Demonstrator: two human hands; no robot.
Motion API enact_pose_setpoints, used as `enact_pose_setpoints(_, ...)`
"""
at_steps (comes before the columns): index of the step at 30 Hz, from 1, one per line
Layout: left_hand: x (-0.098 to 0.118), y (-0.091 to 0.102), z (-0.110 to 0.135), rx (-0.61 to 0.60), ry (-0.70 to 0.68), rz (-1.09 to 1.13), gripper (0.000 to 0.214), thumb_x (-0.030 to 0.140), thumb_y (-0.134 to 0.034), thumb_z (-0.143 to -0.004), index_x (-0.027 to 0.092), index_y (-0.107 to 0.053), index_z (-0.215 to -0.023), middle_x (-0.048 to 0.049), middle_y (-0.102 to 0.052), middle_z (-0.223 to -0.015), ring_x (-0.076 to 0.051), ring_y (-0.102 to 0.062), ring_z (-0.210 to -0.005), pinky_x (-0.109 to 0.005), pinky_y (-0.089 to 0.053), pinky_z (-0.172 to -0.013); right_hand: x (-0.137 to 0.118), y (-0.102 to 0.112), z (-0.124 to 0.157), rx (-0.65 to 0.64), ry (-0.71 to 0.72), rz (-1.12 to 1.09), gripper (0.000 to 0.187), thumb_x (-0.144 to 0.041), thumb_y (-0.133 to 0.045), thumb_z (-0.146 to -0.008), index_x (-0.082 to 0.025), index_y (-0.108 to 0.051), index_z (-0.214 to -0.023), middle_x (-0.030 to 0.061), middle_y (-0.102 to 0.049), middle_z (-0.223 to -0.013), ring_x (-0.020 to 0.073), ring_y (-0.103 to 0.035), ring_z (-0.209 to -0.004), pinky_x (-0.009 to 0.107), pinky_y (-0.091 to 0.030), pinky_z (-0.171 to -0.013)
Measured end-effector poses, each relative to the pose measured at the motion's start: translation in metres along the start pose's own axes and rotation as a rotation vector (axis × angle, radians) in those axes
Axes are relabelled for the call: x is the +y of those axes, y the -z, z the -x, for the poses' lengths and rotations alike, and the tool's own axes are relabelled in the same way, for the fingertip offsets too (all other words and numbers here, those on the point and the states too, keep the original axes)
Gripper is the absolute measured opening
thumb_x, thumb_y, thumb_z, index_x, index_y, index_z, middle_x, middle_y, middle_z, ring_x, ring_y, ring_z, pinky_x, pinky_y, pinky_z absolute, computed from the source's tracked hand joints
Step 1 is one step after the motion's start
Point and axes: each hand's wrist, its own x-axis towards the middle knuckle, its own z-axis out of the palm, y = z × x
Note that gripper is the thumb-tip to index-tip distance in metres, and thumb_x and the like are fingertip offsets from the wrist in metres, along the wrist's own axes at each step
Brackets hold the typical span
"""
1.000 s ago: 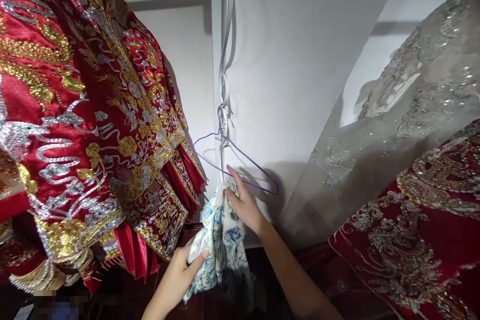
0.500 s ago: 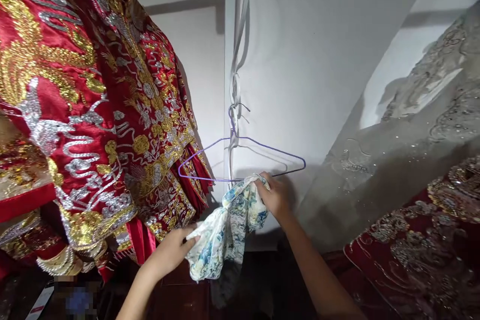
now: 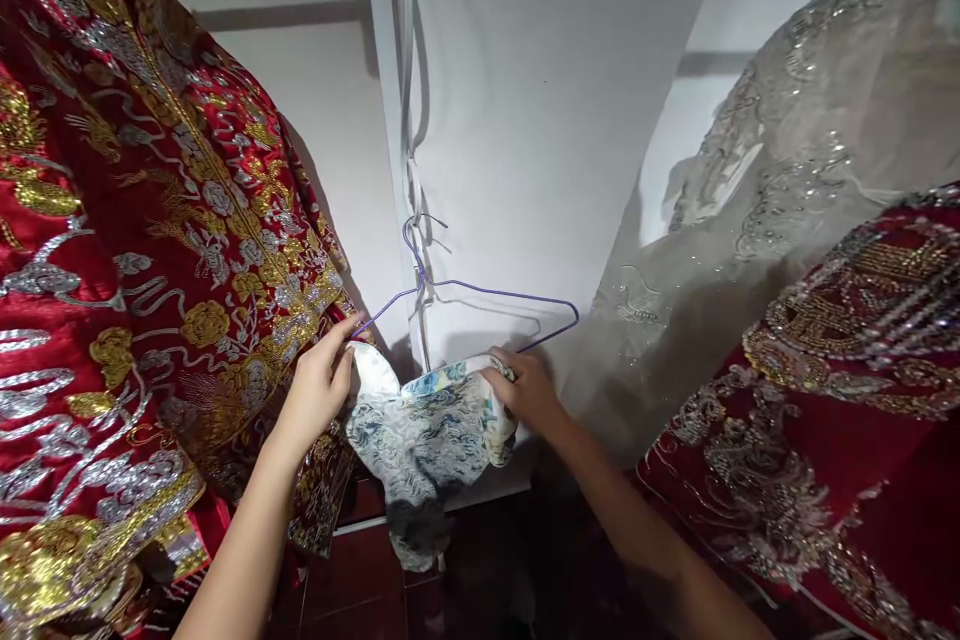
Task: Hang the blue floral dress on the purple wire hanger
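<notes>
A purple wire hanger [image 3: 480, 296] hangs from a white cord [image 3: 412, 140] against the white wall. Below its bar a small blue-and-white floral garment [image 3: 424, 435] is spread between my two hands. My left hand [image 3: 319, 385] pinches the garment's left edge right at the hanger's left tip. At the hanger's bottom wire, my right hand [image 3: 525, 390] grips the garment's right edge. The lower part of the garment droops in a bunch into shadow.
A red robe with gold and silver embroidery [image 3: 135, 250] hangs close on the left, touching my left forearm. On the right hang a sheer beaded grey gown [image 3: 787, 180] and another red embroidered garment [image 3: 825, 400]. Dark red floor [image 3: 360, 580] lies below.
My left hand has risen from the garment's lower edge to the hanger's left tip, spreading the cloth wide. The hanger has swung to face me. The view shifted slightly.
</notes>
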Motion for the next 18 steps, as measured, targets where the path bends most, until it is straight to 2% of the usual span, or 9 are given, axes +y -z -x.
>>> enact_pose_setpoints(1,-0.002,-0.002,-0.005,-0.014,-0.023,-0.024,0.043,0.021,-0.044,-0.094,0.024,-0.054,-0.136,-0.0068,-0.063,-0.133,-0.024,-0.059,-0.123,-0.036,-0.044,-0.105,0.002,0.002,0.002,-0.027,0.009,0.019,0.012,-0.027,-0.055,-0.082,-0.022,-0.066,-0.082,-0.004,-0.05,-0.058,0.013,-0.042,-0.053,0.025,-0.032,-0.052)
enact_pose_setpoints(3,-0.007,-0.005,-0.01,-0.014,-0.033,-0.047,0.04,0.02,-0.043,-0.095,0.022,-0.059,-0.131,-0.0068,-0.065,-0.129,-0.024,-0.06,-0.12,-0.035,-0.045,-0.104,0.005,0.012,0.003,0.049,0.011,0.036,0.035,-0.023,-0.056,-0.081,-0.025,-0.065,-0.115,-0.0034,-0.059,-0.066,0.0134,-0.048,-0.054,0.025,-0.037,-0.053)
enact_pose_setpoints(5,-0.011,-0.007,-0.013,0.003,-0.016,-0.045,0.037,0.021,-0.044,-0.095,0.021,-0.06,-0.128,-0.007,-0.066,-0.126,-0.024,-0.061,-0.117,-0.035,-0.046,-0.102,0.009,0.026,0.001,0.242,-0.009,0.014,0.069,-0.025,-0.063,-0.079,-0.025,-0.043,-0.145,-0.0014,-0.064,-0.075,0.0162,-0.057,-0.062,0.025,-0.045,-0.058)
enact_pose_setpoints(7,-0.013,-0.009,-0.014,0.005,-0.013,-0.038,0.034,0.023,-0.045,-0.096,0.021,-0.062,-0.125,-0.0068,-0.066,-0.124,-0.023,-0.061,-0.115,-0.034,-0.046,-0.101,0.013,0.042,-0.005,0.351,-0.04,0.004,0.094,-0.031,-0.07,-0.077,-0.022,-0.02,-0.157,0.0008,-0.067,-0.078,0.0206,-0.065,-0.072,0.029,-0.051,-0.064)
enact_pose_setpoints(8,-0.013,-0.009,-0.014,0.002,-0.02,-0.038,0.033,0.023,-0.045,-0.096,0.021,-0.062,-0.123,-0.0067,-0.065,-0.123,-0.023,-0.06,-0.116,-0.034,-0.046,-0.102,0.015,0.049,-0.009,0.365,-0.054,0.024,0.098,-0.035,-0.073,-0.077,-0.02,-0.018,-0.158,0.0017,-0.068,-0.078,0.0224,-0.067,-0.076,0.031,-0.053,-0.067)
enact_pose_setpoints(10,-0.013,-0.008,-0.016,0.012,-0.037,-0.056,0.029,0.026,-0.045,-0.097,0.023,-0.065,-0.118,-0.0066,-0.063,-0.122,-0.023,-0.057,-0.118,-0.035,-0.044,-0.102,0.017,0.059,-0.016,0.363,-0.067,0.116,0.087,-0.038,-0.073,-0.077,-0.019,-0.035,-0.153,0.0027,-0.069,-0.075,0.0235,-0.068,-0.077,0.032,-0.054,-0.069)
enact_pose_setpoints(13,-0.016,-0.003,-0.019,0.107,-0.006,-0.094,0.024,0.033,-0.052,-0.095,0.024,-0.069,-0.108,-0.0072,-0.059,-0.119,-0.025,-0.055,-0.119,-0.037,-0.044,-0.101,0.016,0.07,-0.024,0.347,-0.081,0.227,0.051,-0.036,-0.068,-0.079,-0.02,-0.067,-0.127,0.004,-0.072,-0.079,0.0221,-0.068,-0.074,0.03,-0.053,-0.065)
enact_pose_setpoints(16,-0.022,0.002,-0.021,0.184,0.13,-0.072,0.027,0.04,-0.061,-0.09,0.023,-0.065,-0.111,-0.006,-0.063,-0.109,-0.024,-0.062,-0.104,-0.035,-0.048,-0.089,0.011,0.088,-0.03,0.157,-0.135,0.152,0.03,-0.037,-0.07,-0.077,-0.02,-0.078,-0.101,0.0048,-0.075,-0.084,0.0226,-0.07,-0.073,0.029,-0.053,-0.062)
enact_pose_setpoints(18,-0.021,0.003,-0.024,0.236,0.198,-0.019,0.036,0.041,-0.065,-0.087,0.022,-0.058,-0.117,-0.0037,-0.065,-0.1,-0.021,-0.064,-0.094,-0.032,-0.049,-0.084,0.009,0.102,-0.035,0.057,-0.131,0.076,0.029,-0.044,-0.078,-0.069,-0.018,-0.079,-0.082,0.0061,-0.075,-0.076,0.0239,-0.07,-0.065,0.03,-0.053,-0.057)
